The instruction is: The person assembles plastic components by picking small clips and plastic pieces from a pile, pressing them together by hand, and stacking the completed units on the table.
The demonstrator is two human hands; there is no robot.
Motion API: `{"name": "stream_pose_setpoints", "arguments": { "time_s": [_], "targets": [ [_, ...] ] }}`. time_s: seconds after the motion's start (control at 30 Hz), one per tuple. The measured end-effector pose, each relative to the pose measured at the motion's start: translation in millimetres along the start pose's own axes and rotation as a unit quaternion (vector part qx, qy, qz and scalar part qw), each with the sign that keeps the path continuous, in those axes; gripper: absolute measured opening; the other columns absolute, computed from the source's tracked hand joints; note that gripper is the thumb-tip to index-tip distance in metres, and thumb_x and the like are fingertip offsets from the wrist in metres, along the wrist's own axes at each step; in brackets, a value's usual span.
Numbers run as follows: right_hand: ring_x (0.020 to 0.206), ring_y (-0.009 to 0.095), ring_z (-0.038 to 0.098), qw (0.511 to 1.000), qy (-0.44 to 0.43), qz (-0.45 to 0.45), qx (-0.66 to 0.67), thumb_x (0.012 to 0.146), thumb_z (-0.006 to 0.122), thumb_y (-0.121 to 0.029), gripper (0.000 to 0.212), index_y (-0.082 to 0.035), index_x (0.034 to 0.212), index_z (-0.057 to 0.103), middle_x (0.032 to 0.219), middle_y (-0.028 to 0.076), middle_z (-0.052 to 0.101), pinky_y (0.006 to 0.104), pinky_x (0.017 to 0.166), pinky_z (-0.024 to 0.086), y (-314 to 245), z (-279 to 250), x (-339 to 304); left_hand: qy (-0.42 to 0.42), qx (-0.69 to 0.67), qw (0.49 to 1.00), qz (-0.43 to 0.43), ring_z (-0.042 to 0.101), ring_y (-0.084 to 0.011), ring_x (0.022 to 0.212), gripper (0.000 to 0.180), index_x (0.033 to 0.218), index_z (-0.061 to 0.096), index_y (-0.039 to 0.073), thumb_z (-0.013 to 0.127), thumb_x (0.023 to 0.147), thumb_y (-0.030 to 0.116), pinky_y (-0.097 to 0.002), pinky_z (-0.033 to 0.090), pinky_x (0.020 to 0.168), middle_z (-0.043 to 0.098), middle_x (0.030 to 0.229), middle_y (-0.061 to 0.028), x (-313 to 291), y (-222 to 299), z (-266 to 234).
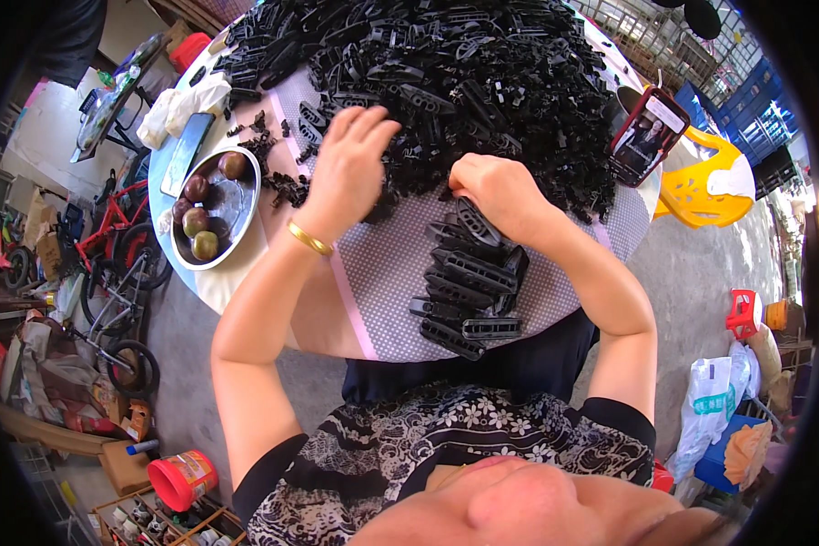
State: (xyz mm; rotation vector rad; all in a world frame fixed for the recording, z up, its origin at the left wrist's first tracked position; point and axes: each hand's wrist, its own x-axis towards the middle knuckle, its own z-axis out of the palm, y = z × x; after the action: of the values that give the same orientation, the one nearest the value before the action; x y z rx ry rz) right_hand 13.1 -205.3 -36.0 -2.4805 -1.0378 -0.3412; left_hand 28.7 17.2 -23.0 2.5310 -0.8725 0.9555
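Black slotted plastic pieces heap at twelve o'clock; left hand and right hand curl apart, grips untellable; seemingly picking, next needing precision.

Black parts, dotted grey tablecloth

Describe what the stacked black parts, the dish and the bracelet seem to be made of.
Stacked black parts: probably moulded plastic, satin to slightly glossy, going by the soft highlights and repeated ribbed shapes.
Dish: likely polished metal, perhaps stainless steel, since its grey inside shows mirror-like reflections.
Bracelet: apparently gold-coloured, smooth, shiny metal by its bright glints; solid or plated, I can't tell.
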Motion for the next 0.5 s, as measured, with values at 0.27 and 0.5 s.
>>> {"name": "stream_pose_setpoints", "arguments": {
  "time_s": [0.27, 0.5],
  "targets": [
    [0.08, 0.024, 0.061, 0.993, 0.02, -0.098, 0.057, 0.075, 0.064, -0.011, 0.016, -0.006, 0.089, 0.059, 0.081, 0.007, 0.061, 0.0333, 0.068, 0.05, -6.5, -3.2, 2.8, -0.122, 0.034, 0.99, -0.062, 0.052, -0.0253, 0.098, 0.029, 0.099, 0.065, 0.006, 0.06, 0.071, 0.001, -0.0367, 0.043, 0.085, 0.06, 0.098, -0.0074, -5.7, -31.8, -0.2],
    [0.082, 0.031, 0.061, 0.955, -0.127, -0.072, 0.257, 0.077, 0.067, -0.015, 0.019, -0.002, 0.091, 0.065, 0.085, 0.013, 0.063, 0.0375, 0.073, 0.049, -3.2, -4.3, 3.3, 0.028, -0.491, 0.79, -0.365, 0.063, -0.0216, 0.084, 0.021, 0.105, 0.059, -0.002, 0.061, 0.086, 0.006, -0.0304, 0.052, 0.074, 0.064, 0.098, -0.0118, 3.4, -28.6, -4.5]
  ]
}}
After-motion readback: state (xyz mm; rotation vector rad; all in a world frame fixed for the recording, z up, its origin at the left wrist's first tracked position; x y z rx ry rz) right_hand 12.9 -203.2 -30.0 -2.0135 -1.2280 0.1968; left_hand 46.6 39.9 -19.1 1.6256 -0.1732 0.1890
